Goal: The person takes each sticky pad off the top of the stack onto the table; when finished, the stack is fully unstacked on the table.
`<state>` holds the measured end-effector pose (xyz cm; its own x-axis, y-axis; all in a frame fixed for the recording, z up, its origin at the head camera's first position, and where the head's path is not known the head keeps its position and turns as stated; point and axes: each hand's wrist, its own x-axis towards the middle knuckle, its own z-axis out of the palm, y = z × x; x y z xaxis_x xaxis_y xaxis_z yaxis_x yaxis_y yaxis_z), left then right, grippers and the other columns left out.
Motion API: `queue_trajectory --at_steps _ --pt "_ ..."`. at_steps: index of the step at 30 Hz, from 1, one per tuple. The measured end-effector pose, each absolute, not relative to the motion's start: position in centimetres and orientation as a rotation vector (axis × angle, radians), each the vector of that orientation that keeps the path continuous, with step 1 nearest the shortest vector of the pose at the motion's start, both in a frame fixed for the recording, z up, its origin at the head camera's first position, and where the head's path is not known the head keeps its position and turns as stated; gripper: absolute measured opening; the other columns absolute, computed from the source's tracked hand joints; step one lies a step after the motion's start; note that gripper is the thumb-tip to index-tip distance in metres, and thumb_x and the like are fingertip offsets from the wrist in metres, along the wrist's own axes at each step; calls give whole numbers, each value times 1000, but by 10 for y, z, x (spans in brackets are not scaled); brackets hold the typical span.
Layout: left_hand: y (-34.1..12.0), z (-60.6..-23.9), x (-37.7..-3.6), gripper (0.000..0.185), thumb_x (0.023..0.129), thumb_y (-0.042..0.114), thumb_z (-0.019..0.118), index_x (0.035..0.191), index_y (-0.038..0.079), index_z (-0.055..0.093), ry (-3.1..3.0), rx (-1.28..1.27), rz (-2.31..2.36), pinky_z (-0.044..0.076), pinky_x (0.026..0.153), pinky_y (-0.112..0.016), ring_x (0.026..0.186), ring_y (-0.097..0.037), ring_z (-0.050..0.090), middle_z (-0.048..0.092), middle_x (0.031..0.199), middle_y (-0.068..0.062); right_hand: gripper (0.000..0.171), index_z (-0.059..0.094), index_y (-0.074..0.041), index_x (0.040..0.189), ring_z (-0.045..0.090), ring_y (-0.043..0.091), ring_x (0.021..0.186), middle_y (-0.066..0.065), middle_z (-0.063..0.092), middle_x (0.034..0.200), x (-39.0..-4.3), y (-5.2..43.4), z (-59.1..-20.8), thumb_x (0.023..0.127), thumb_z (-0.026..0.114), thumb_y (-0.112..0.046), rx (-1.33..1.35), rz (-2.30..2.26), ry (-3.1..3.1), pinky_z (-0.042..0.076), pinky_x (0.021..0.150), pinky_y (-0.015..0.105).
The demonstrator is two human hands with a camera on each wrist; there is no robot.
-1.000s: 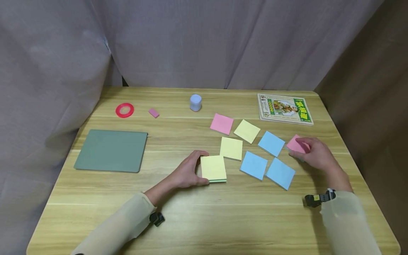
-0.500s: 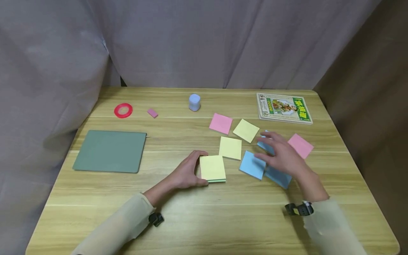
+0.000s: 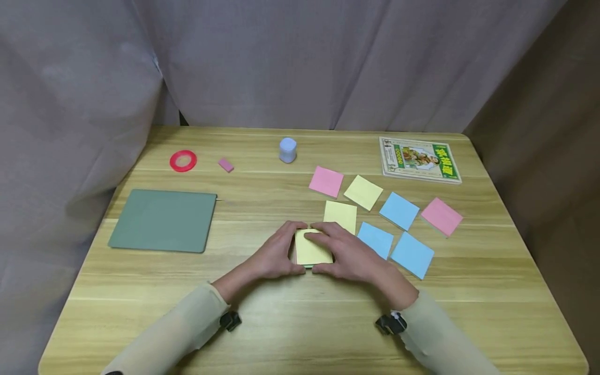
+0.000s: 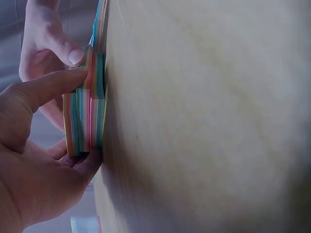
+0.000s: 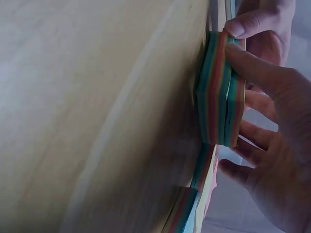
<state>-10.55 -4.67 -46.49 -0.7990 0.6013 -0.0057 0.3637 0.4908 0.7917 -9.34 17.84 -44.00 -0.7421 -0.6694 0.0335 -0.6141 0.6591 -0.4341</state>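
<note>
A stack of sticky note pads (image 3: pixel 311 249), pale yellow on top, sits on the wooden table between both hands. My left hand (image 3: pixel 275 253) grips its left side, thumb at the near edge and fingers at the far edge. From the right, my right hand (image 3: pixel 353 256) holds the same stack, its thumb on the near edge and one finger bent over the top. In the left wrist view the stack (image 4: pixel 83 121) shows striped layers of several colours, slightly out of line. Both thumbs meet along its near side in the right wrist view, where the pads (image 5: pixel 213 107) lean unevenly.
Loose sticky note pads lie to the right: blue (image 3: pixel 412 255), yellow (image 3: pixel 363 192) and pink (image 3: pixel 442 216) ones among them. A green notebook (image 3: pixel 164 221) is at left. Behind are red tape (image 3: pixel 177 166), a pink eraser (image 3: pixel 226 165), a lavender container (image 3: pixel 288 150) and an illustrated book (image 3: pixel 420 160).
My right hand has left the pink pad at right, crossed over the blue pads and come to the stack's right side. The left hand has kept its hold on the stack.
</note>
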Motion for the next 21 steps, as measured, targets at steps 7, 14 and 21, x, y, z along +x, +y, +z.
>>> queue_trajectory --at_steps 7,14,21 --pt "-47 -464 -105 95 63 13 93 141 6 38 2451 814 1213 38 105 -38 122 -21 47 46 136 -7 71 56 -11 137 45 18 126 3 50 137 -97 176 -437 77 83 -37 -1095 -636 2743 42 101 39" --pt "-47 -463 -106 99 63 11 93 143 3 35 2451 807 1234 36 107 -37 121 -22 47 47 135 -9 64 63 -17 130 48 17 121 -2 52 133 -105 187 -413 74 86 -36 -920 -667 2714 43 98 42" --pt "-46 -466 -106 97 63 9 92 142 0 36 2447 818 1262 34 108 -38 123 -23 47 49 136 -11 63 62 -16 131 47 29 127 7 51 137 -139 198 -400 76 83 -39 -792 -763 2753 37 104 53"
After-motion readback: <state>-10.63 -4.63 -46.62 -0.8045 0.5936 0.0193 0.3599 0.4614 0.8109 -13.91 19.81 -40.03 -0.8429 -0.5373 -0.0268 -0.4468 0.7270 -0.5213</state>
